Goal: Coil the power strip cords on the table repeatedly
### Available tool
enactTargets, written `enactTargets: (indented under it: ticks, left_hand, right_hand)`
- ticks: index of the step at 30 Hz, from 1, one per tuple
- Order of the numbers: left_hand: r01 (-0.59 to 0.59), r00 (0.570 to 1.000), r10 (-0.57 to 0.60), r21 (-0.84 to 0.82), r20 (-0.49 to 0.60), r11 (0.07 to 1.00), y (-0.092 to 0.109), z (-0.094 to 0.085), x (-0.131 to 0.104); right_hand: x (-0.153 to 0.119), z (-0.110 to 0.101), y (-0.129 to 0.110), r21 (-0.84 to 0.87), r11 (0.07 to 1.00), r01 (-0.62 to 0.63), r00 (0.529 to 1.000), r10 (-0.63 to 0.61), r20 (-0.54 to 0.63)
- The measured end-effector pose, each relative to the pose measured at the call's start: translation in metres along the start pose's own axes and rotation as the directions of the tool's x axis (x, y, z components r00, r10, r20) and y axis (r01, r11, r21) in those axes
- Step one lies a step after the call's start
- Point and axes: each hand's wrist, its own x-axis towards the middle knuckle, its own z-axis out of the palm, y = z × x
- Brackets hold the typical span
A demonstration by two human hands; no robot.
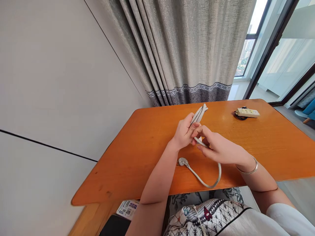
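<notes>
My left hand point(185, 131) is closed round a folded bundle of white power cable point(199, 114), whose looped ends stick up past the fingers. Close beside it, my right hand point(213, 144) grips the same cable between thumb and fingers, just below the bundle. From there the loose length curves down over the table's front edge and back up to a white plug point(183, 162), which lies on the tabletop. Part of the bundle is hidden behind the fingers.
A white power strip point(247, 112) with a black cord lies at the back right of the wooden table point(137, 157). A grey curtain point(192, 49) hangs behind, and a pale wall panel point(61, 82) borders the left. Below the front edge is a printed box point(128, 209).
</notes>
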Motion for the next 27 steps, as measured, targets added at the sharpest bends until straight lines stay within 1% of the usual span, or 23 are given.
enactTargets:
  ticks: [2, 4, 6, 8, 10, 12, 14, 17, 19, 20, 22, 24, 26, 27]
  left_hand:
    - [-0.023, 1.0, 0.023, 0.075, 0.0, 0.997, 0.002, -0.003, 0.0]
    - [-0.05, 0.999, 0.052, 0.105, -0.014, 0.993, 0.005, -0.006, 0.002]
    - [-0.076, 0.996, 0.083, 0.131, -0.043, 0.988, 0.006, -0.008, 0.003]
    - [-0.094, 0.992, 0.105, 0.159, -0.065, 0.983, 0.007, -0.011, 0.005]
    - [-0.105, 0.989, 0.123, 0.203, -0.079, 0.974, 0.006, -0.014, 0.006]
    - [-0.106, 0.988, 0.132, 0.277, -0.079, 0.955, 0.003, -0.015, 0.007]
    - [-0.11, 0.99, 0.136, 0.352, -0.05, 0.929, -0.001, -0.015, 0.008]
    - [-0.135, 0.991, 0.119, 0.399, 0.064, 0.907, -0.005, -0.011, 0.009]
    - [-0.142, 0.984, 0.084, 0.418, 0.154, 0.897, -0.005, -0.007, 0.01]
    - [-0.145, 0.978, 0.064, 0.428, 0.198, 0.892, -0.003, -0.006, 0.01]
    - [-0.144, 0.961, 0.021, 0.434, 0.277, 0.889, 0.001, -0.003, 0.01]
    - [-0.124, 0.944, -0.015, 0.397, 0.329, 0.909, 0.006, -0.002, 0.008]
    - [-0.07, 0.936, -0.047, 0.314, 0.349, 0.947, 0.01, -0.003, 0.007]
    - [-0.03, 0.934, -0.061, 0.248, 0.352, 0.968, 0.012, -0.003, 0.006]
  right_hand:
    - [-0.001, -0.003, -0.001, 0.214, 0.977, -0.011, 0.998, -0.003, 0.062]
    - [-0.001, -0.005, 0.0, 0.343, 0.938, -0.053, 0.993, 0.015, 0.114]
    - [-0.001, -0.008, 0.003, 0.414, 0.906, -0.082, 0.989, 0.024, 0.145]
    - [-0.003, -0.012, 0.006, 0.414, 0.907, -0.078, 0.989, 0.017, 0.148]
    - [-0.005, -0.016, 0.006, 0.32, 0.947, -0.032, 0.995, 0.002, 0.096]
    - [-0.009, -0.019, 0.004, 0.138, 0.99, -0.005, 1.0, 0.004, 0.012]
    - [-0.012, -0.022, 0.0, -0.07, 0.997, -0.014, 0.997, 0.008, -0.073]
    - [-0.015, -0.026, -0.003, -0.307, 0.951, -0.025, 0.991, -0.017, -0.133]
    - [-0.016, -0.03, 0.0, -0.431, 0.901, -0.039, 0.984, -0.04, -0.173]
    - [-0.015, -0.033, 0.003, -0.488, 0.87, -0.064, 0.976, -0.047, -0.211]
    - [-0.014, -0.04, 0.011, -0.577, 0.806, -0.13, 0.947, -0.071, -0.313]
    - [-0.011, -0.049, 0.023, -0.609, 0.773, -0.176, 0.906, -0.115, -0.408]
    - [-0.007, -0.058, 0.036, -0.591, 0.789, -0.169, 0.872, -0.16, -0.463]
    - [-0.004, -0.061, 0.043, -0.569, 0.81, -0.144, 0.862, -0.179, -0.474]
